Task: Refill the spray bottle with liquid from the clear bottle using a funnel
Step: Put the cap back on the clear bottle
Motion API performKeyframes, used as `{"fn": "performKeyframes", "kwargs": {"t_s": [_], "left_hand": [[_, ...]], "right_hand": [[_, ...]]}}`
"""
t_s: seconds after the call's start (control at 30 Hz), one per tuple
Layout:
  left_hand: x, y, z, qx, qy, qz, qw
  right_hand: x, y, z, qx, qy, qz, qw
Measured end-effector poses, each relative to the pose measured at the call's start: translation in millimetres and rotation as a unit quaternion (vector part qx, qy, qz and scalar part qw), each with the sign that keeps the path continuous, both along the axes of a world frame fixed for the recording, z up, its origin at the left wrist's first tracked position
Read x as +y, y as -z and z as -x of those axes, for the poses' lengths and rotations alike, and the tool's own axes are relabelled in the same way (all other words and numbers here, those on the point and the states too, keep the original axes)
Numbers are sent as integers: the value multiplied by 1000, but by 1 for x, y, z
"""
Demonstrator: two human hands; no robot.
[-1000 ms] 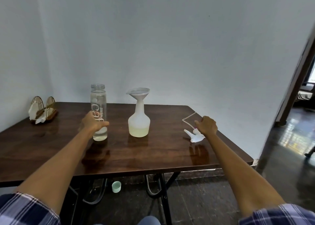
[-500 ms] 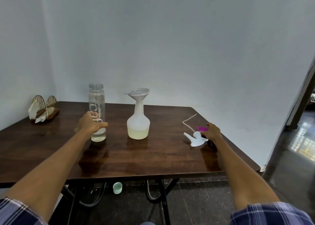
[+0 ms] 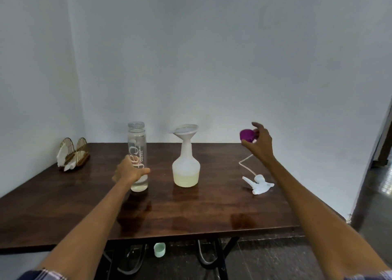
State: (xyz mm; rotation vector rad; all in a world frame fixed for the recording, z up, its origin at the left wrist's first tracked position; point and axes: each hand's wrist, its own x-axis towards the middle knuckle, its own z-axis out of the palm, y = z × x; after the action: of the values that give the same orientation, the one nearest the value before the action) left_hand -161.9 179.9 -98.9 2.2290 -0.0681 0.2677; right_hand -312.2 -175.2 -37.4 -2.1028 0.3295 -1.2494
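A tall clear bottle (image 3: 137,144) with no cap stands upright on the dark wooden table (image 3: 191,214), with only a little liquid at its bottom. My left hand (image 3: 129,172) is wrapped around its lower part. To its right stands the white spray bottle (image 3: 186,170), partly filled with pale yellow liquid, with a white funnel (image 3: 185,130) seated in its neck. The white spray head (image 3: 259,184) with its thin tube lies on the table at the right. My right hand (image 3: 257,140) is raised above the table and holds a purple cap (image 3: 247,135).
A wire napkin holder (image 3: 73,154) with white napkins sits at the table's far left corner against the wall. A small mint green cup (image 3: 159,249) lies on the floor under the table. A doorway opens at the far right.
My right hand picked the purple cap up from the table beside the spray head and lifted it up. My left hand stayed on the clear bottle.
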Motion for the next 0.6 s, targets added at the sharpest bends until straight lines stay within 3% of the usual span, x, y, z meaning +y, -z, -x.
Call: {"fn": "performKeyframes", "kwargs": {"t_s": [0.37, 0.6], "left_hand": [[8, -13, 15, 18, 43, 1, 999], [22, -15, 4, 30, 69, -9, 997]], "right_hand": [[178, -73, -54, -95, -238, 83, 963], [246, -87, -99, 119, -225, 276, 927]]}}
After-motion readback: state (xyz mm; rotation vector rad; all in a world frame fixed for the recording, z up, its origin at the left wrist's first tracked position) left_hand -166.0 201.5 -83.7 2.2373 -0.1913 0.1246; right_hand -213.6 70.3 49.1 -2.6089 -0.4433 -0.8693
